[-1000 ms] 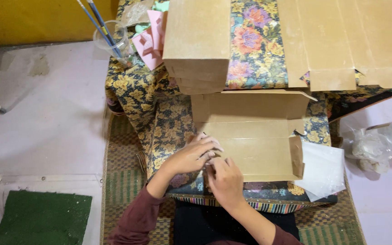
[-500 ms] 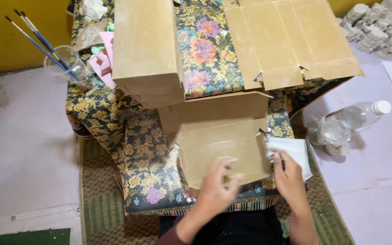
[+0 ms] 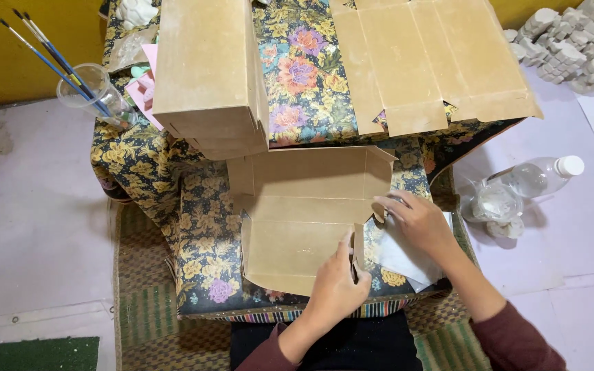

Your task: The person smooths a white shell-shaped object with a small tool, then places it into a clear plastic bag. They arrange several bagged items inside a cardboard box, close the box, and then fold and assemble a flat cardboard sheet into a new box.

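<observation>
Half-folded brown cardboard box blank (image 3: pixel 297 220) lies flat at the near edge of the counter (image 3: pixel 201 240), which is draped in a dark floral cloth; back panel and side tabs partly raised, near panel flat. Left hand (image 3: pixel 335 288) is at the blank's near right corner, fingers (image 3: pixel 345 240) pressed together and pinching the right side flap, thumb on the outer side. Right hand (image 3: pixel 417 220) sits just right of the blank at its right edge, fingers (image 3: pixel 386 203) lightly spread, tips touching the small tab at the fold line; palm rests over a white paper sheet (image 3: pixel 407 257) lying at the counter's near right corner. Dark red sleeves on both arms. Far left of the counter: an assembled cardboard box (image 3: pixel 204 69), upright, its near edge overlapping the blank's back panel. Far right: an unfolded flat cardboard blank (image 3: pixel 434 62) hanging past the counter's right edge. Between them bare floral cloth. Left edge of counter: clear plastic cup (image 3: pixel 94 93) holding thin paintbrushes (image 3: pixel 42 51) with blue handles, tilted left; pink paper pieces (image 3: pixel 142 89) just beside the cup. Floor right of the counter: clear plastic bottle (image 3: pixel 534 178) with white cap lying on its side, crumpled clear plastic (image 3: pixel 493 206) touching it. Far right corner of view: pile of small white moulded pieces (image 3: pixel 572 45). Woven mat (image 3: pixel 139 302) under the counter, green mat (image 3: pixel 32 354) at lower left.
</observation>
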